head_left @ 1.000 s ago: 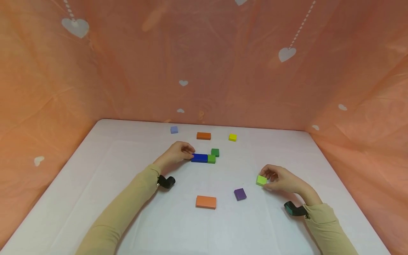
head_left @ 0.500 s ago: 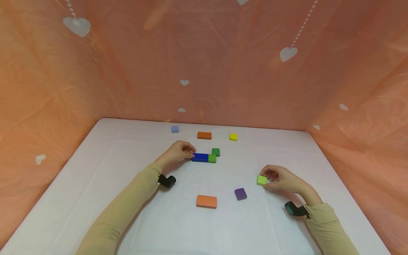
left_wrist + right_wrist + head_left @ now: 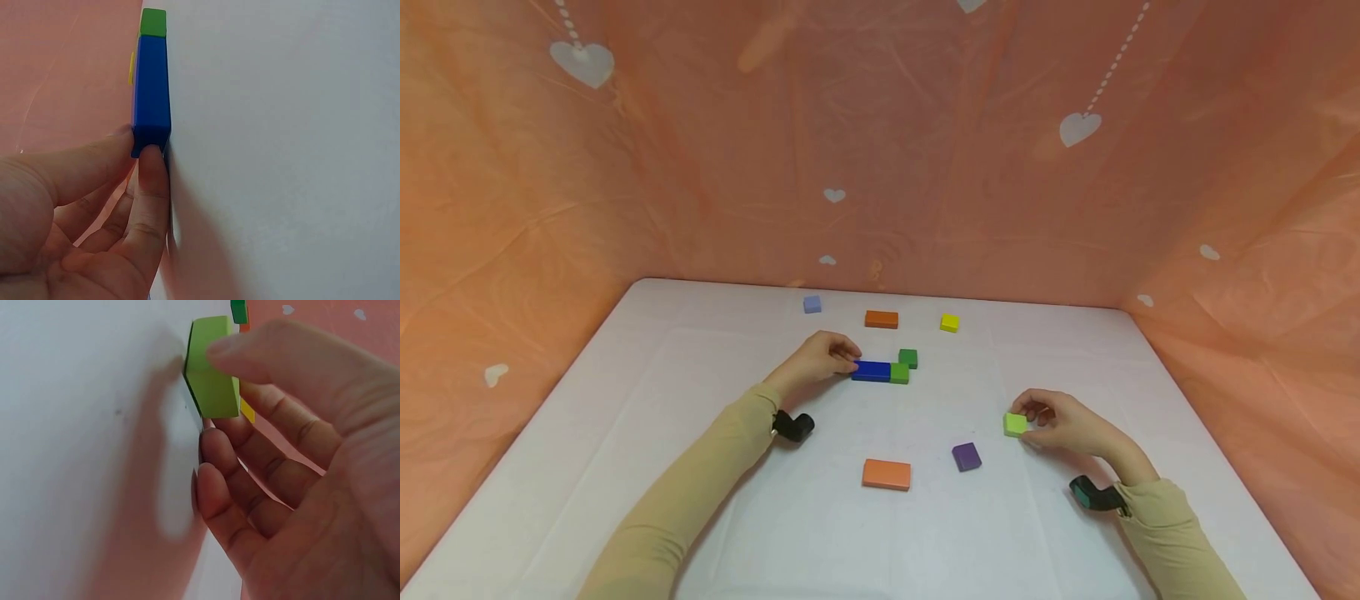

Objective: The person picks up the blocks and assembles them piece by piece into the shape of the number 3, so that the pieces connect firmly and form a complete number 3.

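My left hand [image 3: 817,357] pinches the left end of a long blue block [image 3: 871,372] lying on the white table. Its right end meets a green block [image 3: 899,373]. A darker green block [image 3: 907,358] sits just behind that one. In the left wrist view, thumb and a finger are at the near end of the blue block [image 3: 152,84], with the green block [image 3: 154,22] beyond it. On the right, my right hand [image 3: 1060,421] holds a lime green block [image 3: 1015,425] between thumb and fingers. The right wrist view has the thumb across the lime block [image 3: 215,390].
A purple block [image 3: 967,457] and an orange block [image 3: 887,474] lie nearer the front. Along the back are a light blue block [image 3: 812,304], a dark orange block [image 3: 882,319] and a yellow block [image 3: 950,322]. An orange curtain [image 3: 880,150] surrounds the table's back and sides.
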### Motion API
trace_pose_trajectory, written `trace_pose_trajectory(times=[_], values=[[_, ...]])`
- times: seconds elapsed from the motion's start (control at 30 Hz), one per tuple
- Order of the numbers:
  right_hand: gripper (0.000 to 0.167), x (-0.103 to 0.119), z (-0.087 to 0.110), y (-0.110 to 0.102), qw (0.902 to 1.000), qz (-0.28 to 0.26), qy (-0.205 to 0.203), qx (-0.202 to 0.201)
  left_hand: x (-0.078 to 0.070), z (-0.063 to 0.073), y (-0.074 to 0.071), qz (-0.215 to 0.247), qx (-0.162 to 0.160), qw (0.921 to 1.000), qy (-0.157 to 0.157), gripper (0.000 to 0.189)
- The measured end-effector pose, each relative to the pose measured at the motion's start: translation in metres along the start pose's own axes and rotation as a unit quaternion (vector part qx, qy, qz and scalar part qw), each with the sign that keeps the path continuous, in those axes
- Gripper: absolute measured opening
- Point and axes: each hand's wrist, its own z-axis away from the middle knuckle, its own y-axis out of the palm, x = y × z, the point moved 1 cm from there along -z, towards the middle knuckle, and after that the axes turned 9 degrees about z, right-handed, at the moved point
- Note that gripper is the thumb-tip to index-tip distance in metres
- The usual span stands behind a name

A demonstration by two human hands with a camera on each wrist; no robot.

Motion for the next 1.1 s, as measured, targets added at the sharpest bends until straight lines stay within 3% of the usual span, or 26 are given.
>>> trace_pose_trajectory(times=[0.53, 1.1], values=[[0.028, -0.003, -0.008, 0.003, 0.9999, 0.002, -0.012, -0.001, 0.001, -0.001, 0.000, 0.007, 0.004, 1.0000, 0.004, 0.021], [0.028, 0.011, -0.029, 0.003, 0.9987, 0.009, -0.046, -0.017, 0.001, 0.000, -0.001, -0.006, 0.003, 0.9999, 0.010, 0.022]])
